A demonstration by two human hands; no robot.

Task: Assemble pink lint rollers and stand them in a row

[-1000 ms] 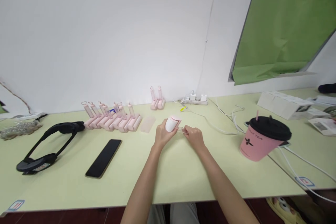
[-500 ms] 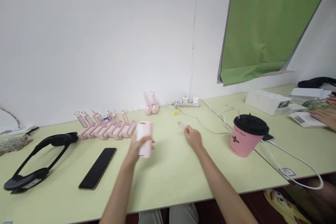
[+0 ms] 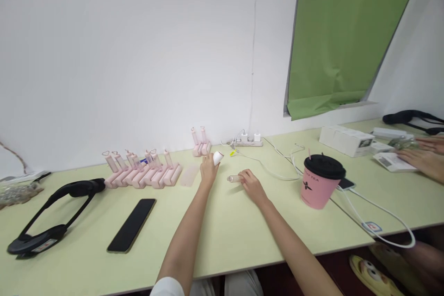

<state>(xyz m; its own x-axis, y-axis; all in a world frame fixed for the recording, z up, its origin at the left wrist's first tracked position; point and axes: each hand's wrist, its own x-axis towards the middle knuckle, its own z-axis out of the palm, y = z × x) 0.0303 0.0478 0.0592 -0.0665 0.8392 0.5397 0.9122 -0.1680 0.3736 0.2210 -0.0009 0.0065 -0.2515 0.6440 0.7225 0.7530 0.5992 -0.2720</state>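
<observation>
My left hand [image 3: 208, 171] is closed around a small white and pink device [image 3: 218, 157], its white rounded end pointing up and right. Much of it is hidden by the fingers. My right hand [image 3: 253, 186] pinches a slim translucent tube [image 3: 235, 178], held almost level just over the table with its tip toward the left. A pale pink translucent flat piece [image 3: 189, 175] lies beside my left hand. Farther left stands a row of several pink blocks [image 3: 140, 178] with clear capped tubes and loops upright on them. Two similar pink units [image 3: 201, 149] stand by the wall.
A black phone [image 3: 132, 225] and a black headset frame [image 3: 57, 212] lie on the left. The pink cup [image 3: 319, 187] with a black lid stands right, near white cables and a power strip [image 3: 246, 142]. Another person's hands [image 3: 421, 159] work at white boxes on the far right.
My left hand has moved right and away from me, and the device has tipped from upright. The pale pink flat piece now shows on the table. My right hand keeps the tube, now turned level.
</observation>
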